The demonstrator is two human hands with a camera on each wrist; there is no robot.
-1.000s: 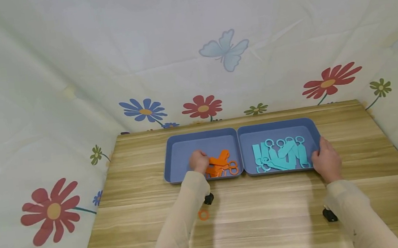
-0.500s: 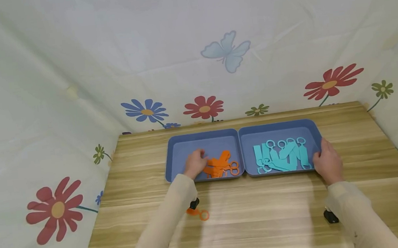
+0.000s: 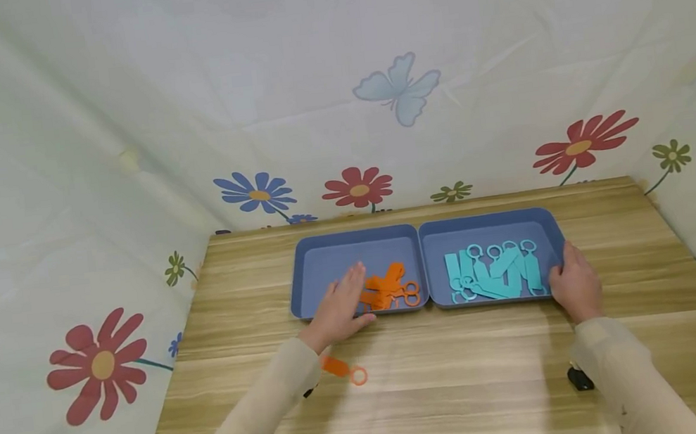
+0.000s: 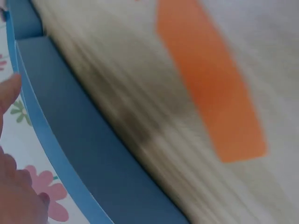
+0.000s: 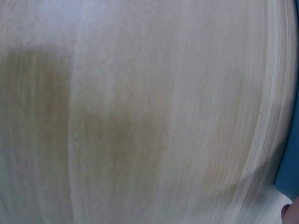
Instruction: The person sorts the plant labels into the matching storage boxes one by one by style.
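Two blue trays stand side by side in the head view. The left tray [image 3: 324,265] contains a pile of orange flat tags with rings [image 3: 387,287]. In the right tray [image 3: 479,230] lie several turquoise tags with rings [image 3: 503,273]. My left hand [image 3: 339,310] is over the left tray's front rim, fingers extended and thumb apart, holding nothing. My right hand [image 3: 576,283] grips the right tray's right wall near its front corner. A single orange tag with a ring [image 3: 336,367] lies on the table before the left tray; the left wrist view shows its orange body [image 4: 212,84] blurred.
The wood-grain table [image 3: 454,375] extends in front of and beside the trays. A white curtain [image 3: 284,96] printed with flowers and a butterfly encloses the back and sides. A black wrist device [image 3: 579,378] hangs below the right wrist.
My left hand has drawn back from the orange pile toward the front rim, its fingers straightening. The single orange tag, partly hidden before by that arm, now shows. The right hand keeps its grip.
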